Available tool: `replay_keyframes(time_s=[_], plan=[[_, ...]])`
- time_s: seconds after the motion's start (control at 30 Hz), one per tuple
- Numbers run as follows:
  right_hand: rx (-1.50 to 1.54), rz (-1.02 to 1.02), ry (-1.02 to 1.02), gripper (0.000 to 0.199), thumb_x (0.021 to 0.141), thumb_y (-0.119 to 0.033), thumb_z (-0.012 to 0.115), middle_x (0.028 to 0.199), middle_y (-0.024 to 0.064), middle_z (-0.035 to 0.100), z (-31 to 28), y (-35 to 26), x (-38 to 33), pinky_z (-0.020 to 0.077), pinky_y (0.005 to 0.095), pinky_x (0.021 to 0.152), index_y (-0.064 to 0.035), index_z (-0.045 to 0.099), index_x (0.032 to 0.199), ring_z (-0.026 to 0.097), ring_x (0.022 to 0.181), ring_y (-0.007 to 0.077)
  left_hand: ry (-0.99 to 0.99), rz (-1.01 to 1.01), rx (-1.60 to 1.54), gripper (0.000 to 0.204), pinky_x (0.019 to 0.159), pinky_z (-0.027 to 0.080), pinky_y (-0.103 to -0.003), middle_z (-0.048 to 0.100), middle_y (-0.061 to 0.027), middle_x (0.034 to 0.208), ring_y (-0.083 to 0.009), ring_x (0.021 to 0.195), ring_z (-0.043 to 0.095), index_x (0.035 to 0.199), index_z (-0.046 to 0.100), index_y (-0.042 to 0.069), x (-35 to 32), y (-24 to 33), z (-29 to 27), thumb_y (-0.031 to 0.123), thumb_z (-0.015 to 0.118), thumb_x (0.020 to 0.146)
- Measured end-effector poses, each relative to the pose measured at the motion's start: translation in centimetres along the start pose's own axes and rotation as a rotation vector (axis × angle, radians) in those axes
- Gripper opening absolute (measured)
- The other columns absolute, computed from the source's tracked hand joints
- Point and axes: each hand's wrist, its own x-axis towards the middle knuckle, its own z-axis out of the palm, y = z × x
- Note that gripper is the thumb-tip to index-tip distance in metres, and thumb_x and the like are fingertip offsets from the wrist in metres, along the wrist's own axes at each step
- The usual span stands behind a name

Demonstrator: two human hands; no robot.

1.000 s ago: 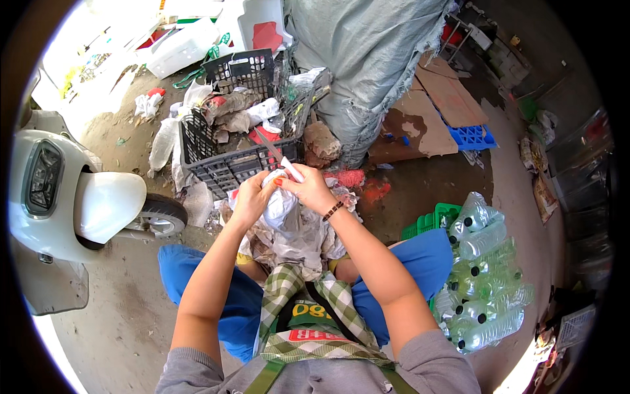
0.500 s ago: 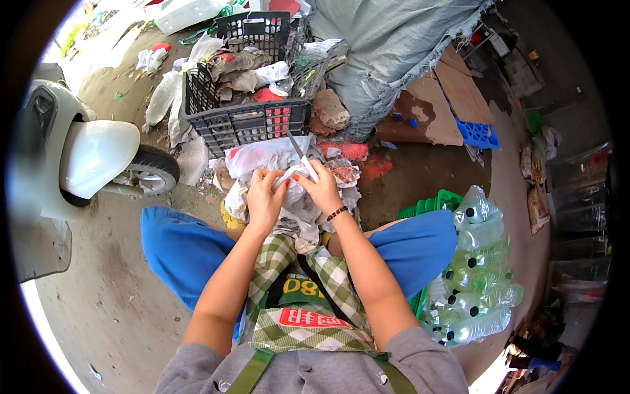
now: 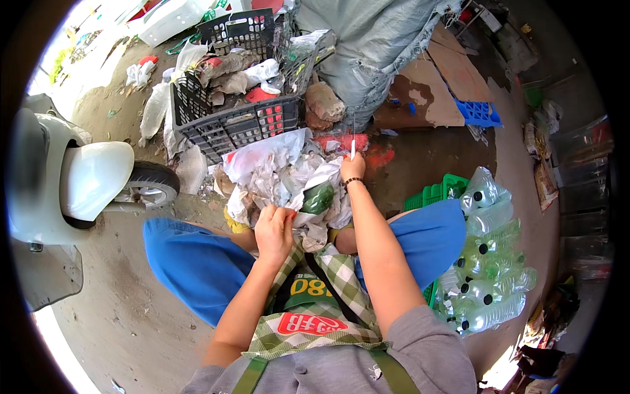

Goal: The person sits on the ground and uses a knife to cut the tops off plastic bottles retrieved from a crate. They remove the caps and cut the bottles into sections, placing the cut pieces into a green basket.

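Head view, only view. Left hand: fingers bunched, apparently pinching the near edge of the white wrap. Right hand: fist closed round the white handle of the knife, blade pointing away from the body, off to the right of the wrap and not touching it. A glossy dark-green item shows through the parted wrap, between the two hands and nearer the lap; its kind cannot be told.

Risks (judgement): the wrap looks thin and slack, so it could tear or slip from the pinch, letting the green item roll into the pile. A blade swung back inward could nick the left hand or a leg, since both legs flank the work. Loose film might snag the edge and turn the cut.

Surface: no counter; the work lies on the floor, gritty and stained, dark and wet-looking near the cardboard.

Room: black crate of scraps just beyond the pile; big grey sack behind it to the right; white scooter at left; clear bottles by a green basket at right. Glare upper left, dimmer right.
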Motion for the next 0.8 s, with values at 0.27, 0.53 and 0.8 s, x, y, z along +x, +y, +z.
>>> replay_keyframes(time_s=[0.27,0.53,0.8], plan=[[0.035,0.157,-0.017,0.037,0.089,-0.027,0.069,0.115,0.0173,0.064,-1.7,2.3,-0.1,0.0538,0.0462,0.085,-0.0089,0.067,0.122,0.068,0.098,0.0376,-0.018,-0.282,0.053,0.003,0.069,0.048,-0.036,0.059,-0.0126,0.086,-0.0269,0.077,0.061,0.09,0.066,0.0,-0.8,-7.7,4.2,0.002,0.068,0.089],[-0.039,0.312,-0.087,0.088,0.078,-0.059,0.076,0.113,0.0323,0.062,-7.2,0.1,-14.3,0.0533,0.0501,0.086,0.0135,0.049,0.119,0.066,0.099,0.045,0.066,-0.464,-0.01,0.008,0.073,0.05,-0.039,0.064,-0.0142,0.088,-0.03,0.077,0.062,0.089,0.068,-0.001,-1.9,-10.2,7.8,0.006,0.068,0.09],[0.107,0.113,-0.5,0.044,0.075,-0.03,0.074,0.09,0.0217,0.069,-5.6,-0.7,-13.1,0.0529,0.0437,0.076,0.0064,0.062,0.095,0.068,0.084,0.0351,-0.38,-0.072,-0.214,0.05,0.095,0.048,-0.042,0.046,-0.0199,0.135,-0.0338,0.114,0.055,0.132,0.061,0.011,-1.3,-4.8,6.7,0.004,0.049,0.084]])
